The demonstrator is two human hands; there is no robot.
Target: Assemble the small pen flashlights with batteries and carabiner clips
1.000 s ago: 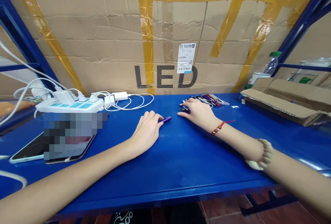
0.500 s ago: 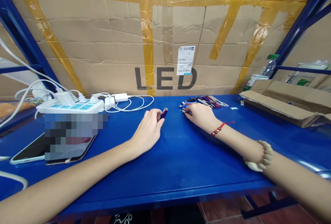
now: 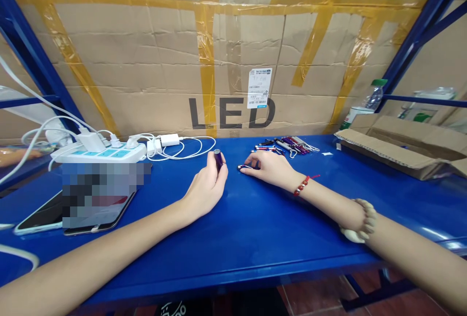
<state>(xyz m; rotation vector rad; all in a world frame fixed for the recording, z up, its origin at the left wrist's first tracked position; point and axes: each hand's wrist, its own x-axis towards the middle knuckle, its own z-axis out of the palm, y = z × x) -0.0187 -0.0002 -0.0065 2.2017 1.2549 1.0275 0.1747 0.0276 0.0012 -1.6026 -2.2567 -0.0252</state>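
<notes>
My left hand [image 3: 207,185] rests on the blue shelf top [image 3: 255,238] with its fingers closed round a small purple pen-shaped tube [image 3: 218,158], which points up and away. My right hand [image 3: 268,169] lies just to its right, fingertips pinched on a second small purple and silver tube [image 3: 243,166] lying on the surface. Behind my right hand is a pile of several similar small tubes with key rings [image 3: 288,144]. A red bead bracelet and a pale bead bracelet sit on my right arm.
A white power strip [image 3: 98,154] with plugged chargers and coiled white cables [image 3: 182,146] lies at the back left. Two phones [image 3: 73,211] lie at the left. An open flat cardboard box [image 3: 401,148] and a plastic bottle [image 3: 361,106] stand at the right. A taped cardboard wall closes the back.
My left hand has tipped its purple tube from lying flat to pointing upward. My right hand has drawn one tube out of the pile, leftward toward my left hand.
</notes>
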